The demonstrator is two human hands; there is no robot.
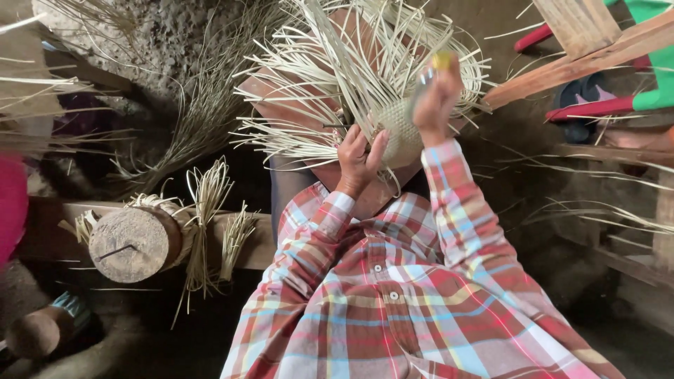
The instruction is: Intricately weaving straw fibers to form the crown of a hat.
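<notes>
1. The left hand [359,160] presses against the near edge of a small woven basket piece [399,135], fingers curled loosely on it, thumb beside the weave.
2. The right hand [437,98] is raised just above the weave, closed around a tool with a yellow tip [441,61]; the tool is blurred.
3. The woven piece sits in front of the chest, over the lap, with loose pale cane strips [337,63] fanning out from it on all sides.
4. To the left, a round wooden block [130,242] lies on a beam, with bundles of strips [207,210] draped over it.
5. Wooden slats [583,56] cross the upper right corner.
6. No packages, labels or signs can be made out.
</notes>
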